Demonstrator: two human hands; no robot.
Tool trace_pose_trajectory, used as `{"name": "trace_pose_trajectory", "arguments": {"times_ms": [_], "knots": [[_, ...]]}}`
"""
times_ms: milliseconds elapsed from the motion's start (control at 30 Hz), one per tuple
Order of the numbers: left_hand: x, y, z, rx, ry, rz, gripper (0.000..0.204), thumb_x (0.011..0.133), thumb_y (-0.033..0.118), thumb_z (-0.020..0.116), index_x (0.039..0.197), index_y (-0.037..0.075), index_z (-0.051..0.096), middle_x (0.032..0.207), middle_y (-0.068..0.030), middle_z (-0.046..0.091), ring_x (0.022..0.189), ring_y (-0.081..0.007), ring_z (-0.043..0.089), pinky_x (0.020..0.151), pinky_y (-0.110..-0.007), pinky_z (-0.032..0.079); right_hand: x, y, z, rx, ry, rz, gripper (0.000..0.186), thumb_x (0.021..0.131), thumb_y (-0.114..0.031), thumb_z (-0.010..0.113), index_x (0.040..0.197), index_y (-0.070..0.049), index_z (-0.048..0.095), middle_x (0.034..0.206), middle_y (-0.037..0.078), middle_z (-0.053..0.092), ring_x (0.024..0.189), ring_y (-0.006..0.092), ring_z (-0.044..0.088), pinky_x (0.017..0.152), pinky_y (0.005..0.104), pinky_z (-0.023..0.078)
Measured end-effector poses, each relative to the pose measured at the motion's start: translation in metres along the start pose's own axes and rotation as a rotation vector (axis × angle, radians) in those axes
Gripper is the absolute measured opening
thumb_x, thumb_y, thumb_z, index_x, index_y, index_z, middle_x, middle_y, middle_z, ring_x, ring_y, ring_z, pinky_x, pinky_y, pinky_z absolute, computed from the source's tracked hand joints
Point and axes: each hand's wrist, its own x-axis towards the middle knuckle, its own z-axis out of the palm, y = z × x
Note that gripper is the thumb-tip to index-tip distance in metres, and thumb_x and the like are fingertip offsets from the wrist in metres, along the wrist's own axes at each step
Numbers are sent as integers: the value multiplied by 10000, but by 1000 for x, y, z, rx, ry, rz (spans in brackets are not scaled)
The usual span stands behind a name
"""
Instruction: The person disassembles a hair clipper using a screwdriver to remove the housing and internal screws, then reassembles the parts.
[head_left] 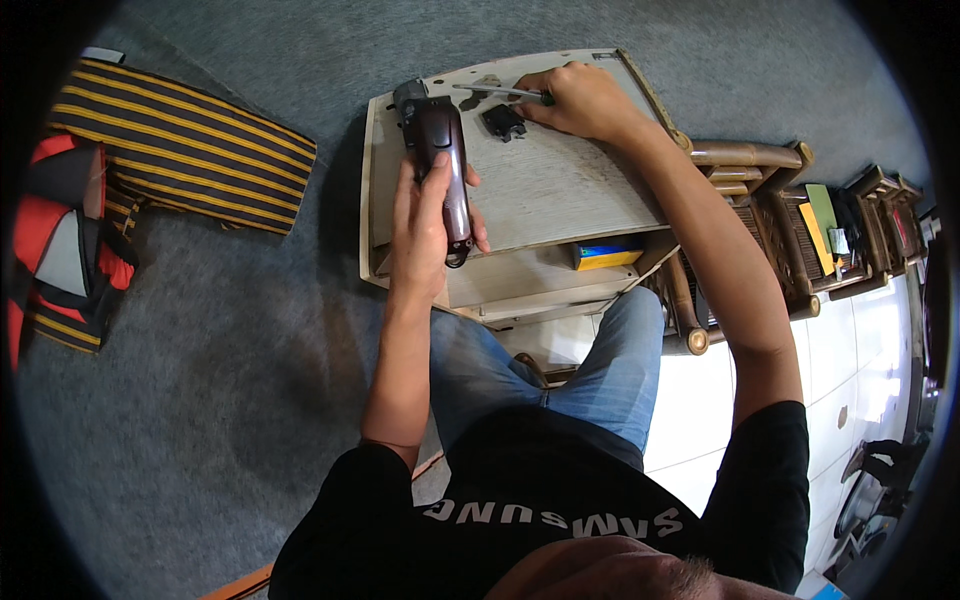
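My left hand point(425, 210) grips a dark maroon electric clipper point(448, 180), held upright along the picture with its metal head point(408, 95) toward the top, over the left side of a pale wooden table point(550, 190). My right hand point(575, 100) is closed on a screwdriver point(480, 88) near the table's back edge, its shaft pointing left toward the clipper head. A small black plastic part point(505, 123) lies on the tabletop just below and left of my right fingers. Whether those fingers touch it I cannot tell.
A blue and yellow box point(607, 255) sits on the table's shelf. Bamboo furniture point(745, 153) with assorted items stands at the right. Striped cushioning point(190, 140) and red, grey and black fabric point(70, 250) lie at the left. My legs are beneath the table's front.
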Motion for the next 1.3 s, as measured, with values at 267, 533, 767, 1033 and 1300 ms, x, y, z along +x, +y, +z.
{"name": "trace_pose_trajectory", "arguments": {"times_ms": [267,533,767,1033,1300], "knots": [[-3,-5,0,30,-17,22,351,1090,353,536,1271,55,494,996,-101,628,515,-154,610,416,-304,512,5,-11,5,14,3,-46,300,971,-394,689,1147,-177,796,970,154,776,925,378,741,829,500,589],[-6,-4,-2,57,-58,28,361,1084,342,542,1296,56,485,982,-105,623,520,-154,610,430,-299,509,5,-4,15,-23,79,-60,306,984,-368,671,1123,-116,775,1098,136,760,979,386,730,839,505,587],[-6,-4,-2,64,-74,15,362,1083,337,545,1298,53,480,985,-110,622,527,-154,608,441,-302,505,1,-12,9,-37,44,-82,291,992,-347,656,1137,-117,760,1108,125,754,972,384,731,855,497,592],[-5,-4,-2,91,-89,23,349,1086,329,543,1294,57,480,992,-112,625,539,-151,611,450,-293,501,0,-11,9,71,150,-16,313,995,-315,646,1175,-78,741,1046,176,762,965,408,724,854,510,577],[-8,-2,-8,41,-215,36,358,1059,272,622,1296,46,477,948,-93,633,544,-120,598,472,-272,498,-52,-84,-27,1252,289,349,285,1019,-259,715,1126,5,729,855,29,719,482,47,526,415,230,379]]}}
